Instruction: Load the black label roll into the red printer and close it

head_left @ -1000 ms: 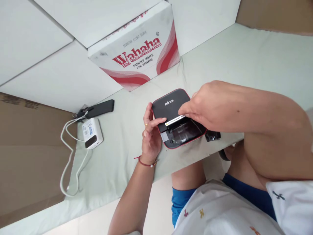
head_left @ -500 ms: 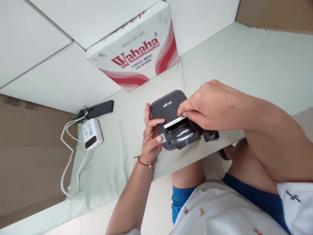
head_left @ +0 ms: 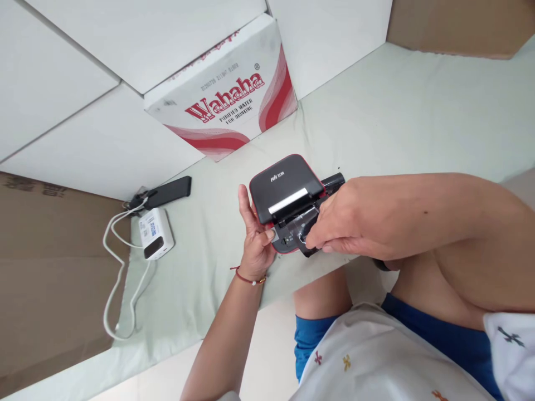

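A compact black printer-like device (head_left: 284,186) with a red rim lies on the cloth-covered surface, its lid tilted up. My left hand (head_left: 256,245) grips its near left corner, thumb on top and one finger stretched along the side. Shiny black film (head_left: 307,220) crosses the opening in front of the lid. My right hand (head_left: 346,223) is closed on the film's near end, with fingertips pressed together. A dark roll (head_left: 333,182) sticks out beside the device's right edge, partly behind that hand. The right part of the device is covered by my right hand.
A white-and-red water carton (head_left: 225,94) leans against white panels at the back. To the left are a white power bank (head_left: 155,234) with a looped white cable (head_left: 111,278) and a flat black object (head_left: 171,190). Cardboard (head_left: 58,278) stands at the left edge.
The device's lid has swung upward. My right hand has moved from the lid down to the black film and taken hold of its near end. My left hand stays at the device's corner.
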A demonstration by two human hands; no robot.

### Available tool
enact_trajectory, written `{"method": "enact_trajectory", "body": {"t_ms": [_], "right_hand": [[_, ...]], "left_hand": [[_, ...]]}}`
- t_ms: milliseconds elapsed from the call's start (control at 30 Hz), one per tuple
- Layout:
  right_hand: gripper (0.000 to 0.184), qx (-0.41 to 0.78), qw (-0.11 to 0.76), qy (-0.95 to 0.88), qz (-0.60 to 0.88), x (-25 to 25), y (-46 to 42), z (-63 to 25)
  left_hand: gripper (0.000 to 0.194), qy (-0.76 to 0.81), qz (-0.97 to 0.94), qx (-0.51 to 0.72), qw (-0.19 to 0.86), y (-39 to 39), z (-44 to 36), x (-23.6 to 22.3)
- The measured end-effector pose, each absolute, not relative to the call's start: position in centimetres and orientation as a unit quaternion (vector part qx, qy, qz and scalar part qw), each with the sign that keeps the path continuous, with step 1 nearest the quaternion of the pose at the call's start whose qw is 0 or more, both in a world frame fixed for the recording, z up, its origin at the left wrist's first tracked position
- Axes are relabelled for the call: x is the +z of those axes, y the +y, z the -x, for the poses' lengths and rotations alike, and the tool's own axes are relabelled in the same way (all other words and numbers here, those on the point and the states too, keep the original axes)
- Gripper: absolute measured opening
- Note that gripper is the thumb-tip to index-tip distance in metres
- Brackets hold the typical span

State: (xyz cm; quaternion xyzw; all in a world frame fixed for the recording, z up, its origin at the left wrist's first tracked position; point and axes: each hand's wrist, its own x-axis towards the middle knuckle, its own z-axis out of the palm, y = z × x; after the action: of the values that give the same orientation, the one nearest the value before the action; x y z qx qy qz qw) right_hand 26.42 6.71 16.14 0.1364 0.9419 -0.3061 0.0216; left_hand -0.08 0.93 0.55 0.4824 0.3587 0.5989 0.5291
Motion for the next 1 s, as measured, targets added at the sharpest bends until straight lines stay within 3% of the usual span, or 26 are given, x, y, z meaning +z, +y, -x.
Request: {"method": "enact_trajectory", "body": {"t_ms": [133,333,467,700,1000], "right_hand": [[0.027,-0.303,0.053,0.938,-0.16,17.7,7.1,-25.2],[0.027,-0.203,-0.065,0.918,-0.334,15.2,9.8,-22.3],[0.024,-0.2,-0.007,0.904,-0.379,13.5,11.1,-20.8],[0.021,-0.12,0.119,0.913,-0.373,14.8,11.0,-19.1],[0.027,-0.115,0.047,0.919,-0.374,13.7,11.3,-19.7]], "left_hand": [[0.105,0.363,-0.496,0.597,0.515,1.1,0.1,0.2],[0.101,0.374,-0.512,0.586,0.504,1.2,0.2,-0.2],[0.1,0.385,-0.51,0.582,0.503,1.1,0.0,-0.2],[0.101,0.364,-0.51,0.591,0.509,1.3,0.0,-0.4],[0.102,0.379,-0.517,0.583,0.499,1.4,0.0,-0.4]]}}
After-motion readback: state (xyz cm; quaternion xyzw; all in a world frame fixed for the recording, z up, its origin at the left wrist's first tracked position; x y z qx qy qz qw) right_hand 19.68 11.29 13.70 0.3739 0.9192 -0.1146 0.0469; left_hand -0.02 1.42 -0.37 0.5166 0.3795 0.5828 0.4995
